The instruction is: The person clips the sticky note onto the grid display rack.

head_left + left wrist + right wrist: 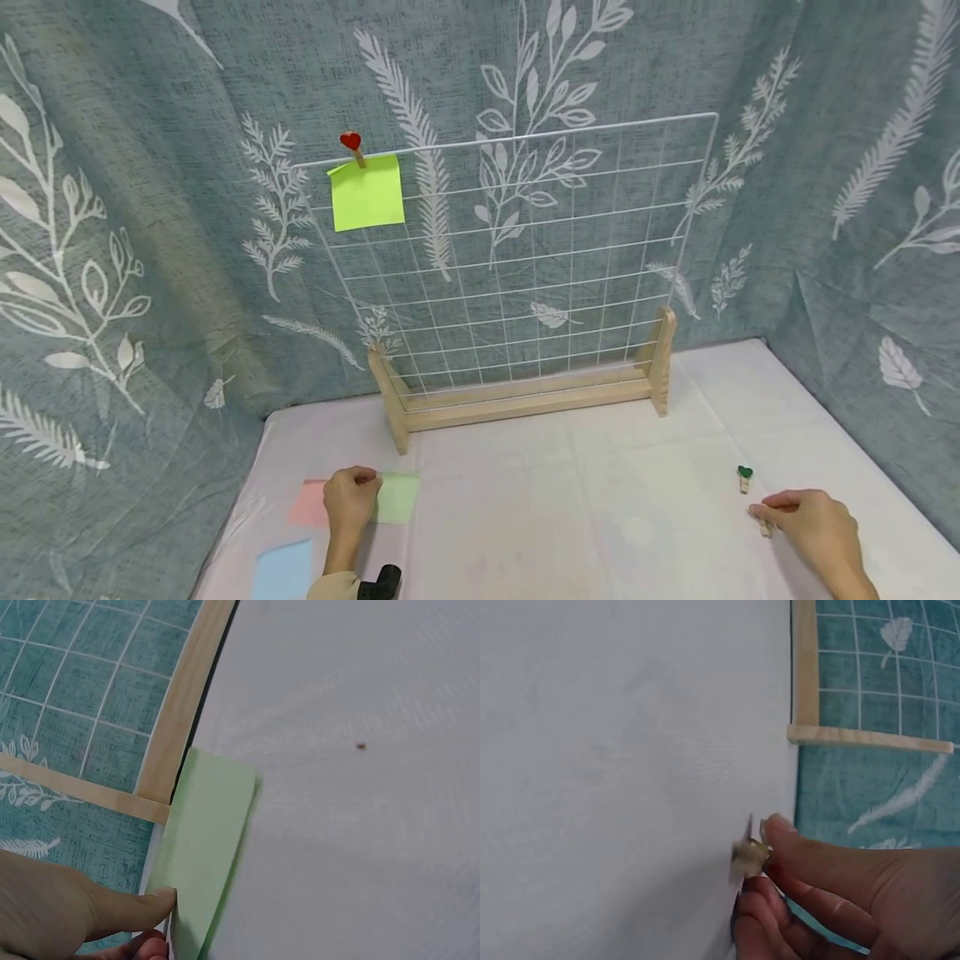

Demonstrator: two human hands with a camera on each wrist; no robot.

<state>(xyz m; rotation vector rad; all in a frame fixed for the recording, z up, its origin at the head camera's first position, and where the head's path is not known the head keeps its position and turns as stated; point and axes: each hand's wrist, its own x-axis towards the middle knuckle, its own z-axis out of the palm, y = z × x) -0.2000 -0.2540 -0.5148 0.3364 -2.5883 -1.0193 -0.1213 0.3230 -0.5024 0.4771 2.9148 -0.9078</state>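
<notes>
My left hand pinches the edge of a pale green sticky note between thumb and fingers. In the left wrist view the green note stretches away from the thumb over the white cloth. A pink note lies partly behind that hand, and a blue note is nearer the front. At the right, my right hand pinches a small wooden clothespin, blurred in the right wrist view. Another clothespin, topped with a green heart, lies just beyond its fingertips.
A white wire grid stands upright in a wooden base at the back of the table. On its top left, a clothespin with a red heart holds a bright yellow-green note. Patterned curtains enclose the table.
</notes>
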